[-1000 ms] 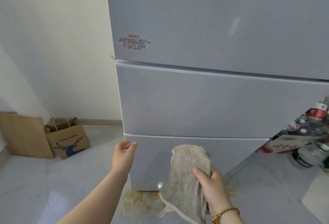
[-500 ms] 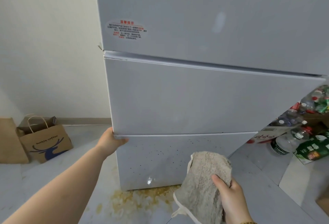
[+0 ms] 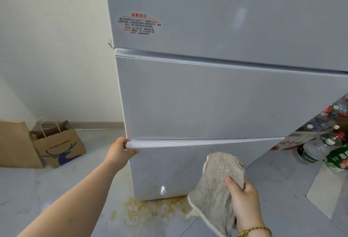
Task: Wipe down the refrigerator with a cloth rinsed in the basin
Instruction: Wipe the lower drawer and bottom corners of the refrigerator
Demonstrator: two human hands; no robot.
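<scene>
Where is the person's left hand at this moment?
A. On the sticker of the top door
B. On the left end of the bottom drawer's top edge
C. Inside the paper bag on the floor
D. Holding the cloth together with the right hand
B: the left hand grips the left end of the bottom drawer at its white top edge, while only the right hand holds the cloth.

A pale grey-white refrigerator (image 3: 216,95) is shown filling the centre and right of the frame, its lowest door dotted with small dark specks. An oval label (image 3: 138,23) printed in red and black is seen on the upper door. A beige, fuzzy cloth (image 3: 218,186) is seen at lower right, beside a gold beaded bracelet (image 3: 254,230). A yellowish stain (image 3: 150,210) is spread on the light grey floor tiles (image 3: 293,208). At left, a brown paper bag (image 3: 58,146) bears a dark blue deer emblem. Bottles (image 3: 323,142) with red and white caps and green labels are seen at the right edge.
</scene>
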